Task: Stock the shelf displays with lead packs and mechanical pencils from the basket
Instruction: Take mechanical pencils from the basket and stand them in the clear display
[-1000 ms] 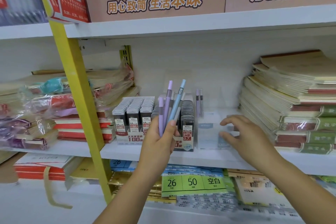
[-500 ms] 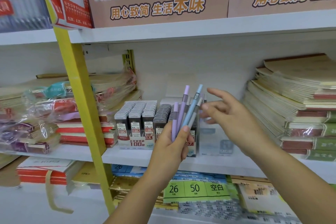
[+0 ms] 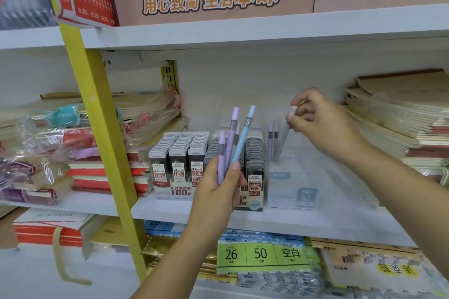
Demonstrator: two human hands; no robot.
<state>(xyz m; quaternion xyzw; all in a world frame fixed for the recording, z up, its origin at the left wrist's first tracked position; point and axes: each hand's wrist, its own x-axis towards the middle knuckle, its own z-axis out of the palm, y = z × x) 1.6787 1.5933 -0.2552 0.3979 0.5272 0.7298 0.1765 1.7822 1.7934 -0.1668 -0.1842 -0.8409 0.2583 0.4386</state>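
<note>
At center right, the right hand (image 3: 323, 126) pinches a grey mechanical pencil (image 3: 283, 141) by its top; it is best to lower it upright into the clear display box (image 3: 291, 184). At center, the left hand (image 3: 218, 189) grips three pencils (image 3: 233, 143).

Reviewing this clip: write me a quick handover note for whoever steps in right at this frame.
Left hand: grips three mechanical pencils, two purple, one blue.
Right hand: pinches a grey pencil by its top, lower end in the clear display box.
Done: two purple pencils stand in that box; lead packs sit in their display.
Left: seat the grey one, then the three. Basket not in view.
</note>
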